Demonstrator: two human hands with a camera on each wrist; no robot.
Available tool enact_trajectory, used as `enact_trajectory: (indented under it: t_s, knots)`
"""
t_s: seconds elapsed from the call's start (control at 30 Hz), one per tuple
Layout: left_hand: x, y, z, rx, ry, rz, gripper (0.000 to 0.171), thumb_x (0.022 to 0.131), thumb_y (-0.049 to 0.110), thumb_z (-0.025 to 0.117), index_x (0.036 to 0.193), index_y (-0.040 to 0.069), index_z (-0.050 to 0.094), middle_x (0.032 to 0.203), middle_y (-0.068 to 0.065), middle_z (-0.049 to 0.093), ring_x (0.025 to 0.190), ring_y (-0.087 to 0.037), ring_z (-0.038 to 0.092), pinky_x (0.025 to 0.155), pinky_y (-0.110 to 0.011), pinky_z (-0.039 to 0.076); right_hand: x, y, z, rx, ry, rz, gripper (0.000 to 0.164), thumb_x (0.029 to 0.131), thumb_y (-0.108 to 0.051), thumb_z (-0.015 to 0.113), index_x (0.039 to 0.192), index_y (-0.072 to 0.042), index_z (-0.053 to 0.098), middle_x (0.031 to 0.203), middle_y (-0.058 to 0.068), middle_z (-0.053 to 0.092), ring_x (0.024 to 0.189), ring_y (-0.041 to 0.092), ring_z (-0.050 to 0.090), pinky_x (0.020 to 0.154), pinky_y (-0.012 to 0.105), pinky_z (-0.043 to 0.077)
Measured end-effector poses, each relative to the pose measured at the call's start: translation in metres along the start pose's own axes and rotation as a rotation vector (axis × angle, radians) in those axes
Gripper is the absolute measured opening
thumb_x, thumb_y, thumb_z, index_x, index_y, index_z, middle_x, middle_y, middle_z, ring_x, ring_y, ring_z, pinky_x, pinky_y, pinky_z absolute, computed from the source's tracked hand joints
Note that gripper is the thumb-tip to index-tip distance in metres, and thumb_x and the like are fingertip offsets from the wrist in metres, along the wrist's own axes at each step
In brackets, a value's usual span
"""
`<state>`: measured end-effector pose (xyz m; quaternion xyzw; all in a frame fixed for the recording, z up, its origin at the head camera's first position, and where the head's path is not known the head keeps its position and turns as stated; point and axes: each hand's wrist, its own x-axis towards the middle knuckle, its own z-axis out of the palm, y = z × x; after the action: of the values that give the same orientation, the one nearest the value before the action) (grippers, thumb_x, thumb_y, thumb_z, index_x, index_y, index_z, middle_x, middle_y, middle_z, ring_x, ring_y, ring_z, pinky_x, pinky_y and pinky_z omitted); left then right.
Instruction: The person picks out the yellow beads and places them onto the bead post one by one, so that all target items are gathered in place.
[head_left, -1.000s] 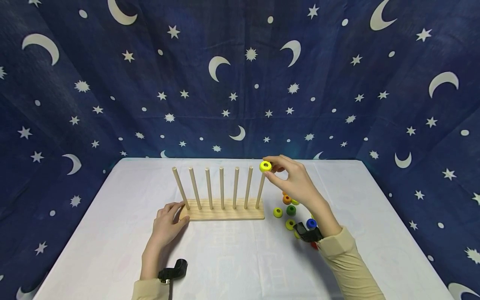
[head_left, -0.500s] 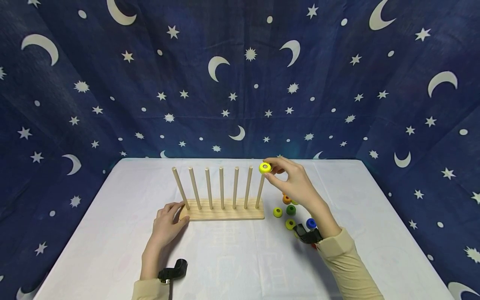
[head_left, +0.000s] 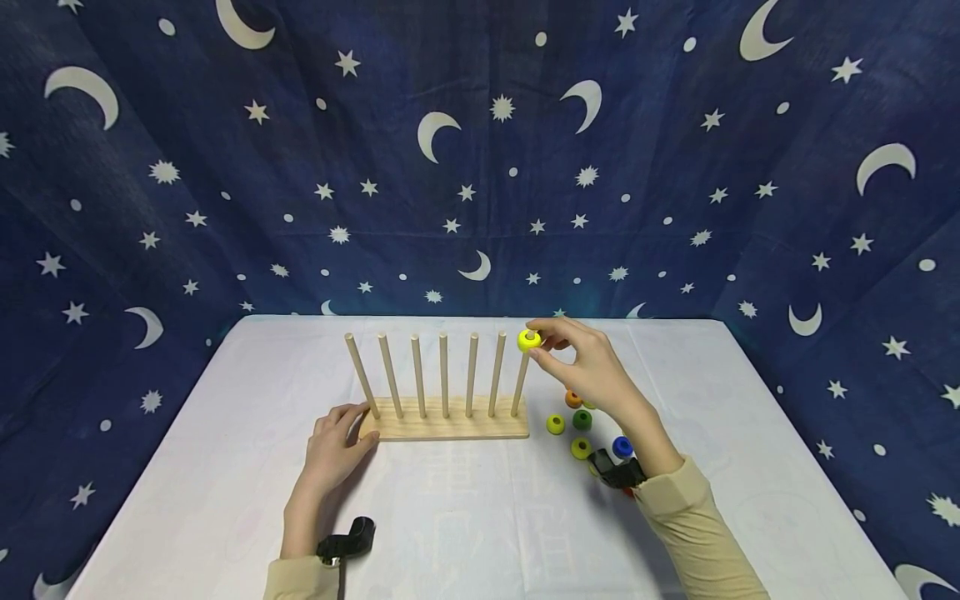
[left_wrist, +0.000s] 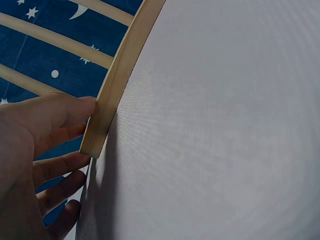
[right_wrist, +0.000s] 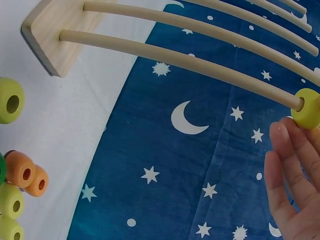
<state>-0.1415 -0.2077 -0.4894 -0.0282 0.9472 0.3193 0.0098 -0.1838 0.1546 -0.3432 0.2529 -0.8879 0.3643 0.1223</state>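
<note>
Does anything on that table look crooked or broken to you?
Nothing looks clearly broken. The pegs seem to fan outward in the head view and bow in the right wrist view, but each looks straight from the head, so probably just lens distortion.

The held bead (head_left: 528,346) is yellow, the backdrop (head_left: 480,154) navy (and white-starred).

no readable text, label, brand or number, faint pale marks (head_left: 557,537) on the front middle of the white tablecloth (head_left: 420,492), too washed out to make out, only printed crescent moons (head_left: 425,135), stars (head_left: 347,63) and dots (head_left: 167,27) on the dark blue backdrop (head_left: 390,108)
</note>
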Motion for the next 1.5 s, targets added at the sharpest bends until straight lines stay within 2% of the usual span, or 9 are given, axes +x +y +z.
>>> enact_trajectory:
  t_s: [0.4,0.77,0.97,1.17,1.5]
  knots:
    - [0.0,0.001,-0.001,-0.002,-0.001,-0.003,0.056,0.091,0.03,0.062,0.141,0.012,0.046,0.142,-0.02,0.043,0.132,-0.042,0.032,0.103,-0.062,0.027,-0.001,0.003,-0.003,-0.022,-0.03,0.003,0.036,0.092,-0.022,0.065,0.126,-0.015,0.062,0.112,0.002,0.069,0.094,0.018,0.065,0.086,0.041,0.051]
    - [0.0,-0.001,0.0,-0.002,-0.002,0.003,0.056,0.091,0.03,0.062,0.142,0.012,0.046,0.142,-0.02,0.043,0.131,-0.042,0.033,0.102,-0.062,0.028,-0.007,0.006,-0.007,-0.074,-0.055,0.014,0.031,0.091,-0.023,0.066,0.121,-0.016,0.065,0.106,0.0,0.069,0.093,0.016,0.064,0.085,0.039,0.052]
    - [0.001,-0.001,0.0,-0.002,-0.004,0.0,0.056,0.091,0.03,0.062,0.142,0.012,0.046,0.142,-0.02,0.042,0.132,-0.041,0.032,0.103,-0.062,0.027,-0.015,0.018,-0.011,-0.116,-0.081,0.019,0.03,0.091,-0.022,0.066,0.121,-0.018,0.064,0.104,-0.005,0.068,0.092,0.013,0.064,0.084,0.037,0.051]
    - [0.001,-0.001,0.0,0.004,-0.001,0.001,0.057,0.091,0.031,0.062,0.142,0.012,0.046,0.142,-0.02,0.043,0.131,-0.041,0.033,0.103,-0.062,0.028,-0.025,0.03,-0.015,-0.158,-0.096,0.015,0.03,0.09,-0.021,0.066,0.12,-0.016,0.065,0.104,-0.004,0.069,0.091,0.013,0.064,0.083,0.037,0.052]
    - [0.001,-0.001,0.0,-0.007,0.001,0.009,0.057,0.091,0.031,0.062,0.142,0.011,0.046,0.143,-0.019,0.043,0.131,-0.041,0.033,0.102,-0.062,0.028,-0.047,0.052,-0.018,-0.197,-0.122,0.099,0.027,0.091,-0.02,0.065,0.118,-0.017,0.065,0.108,0.0,0.069,0.094,0.017,0.065,0.084,0.042,0.051]
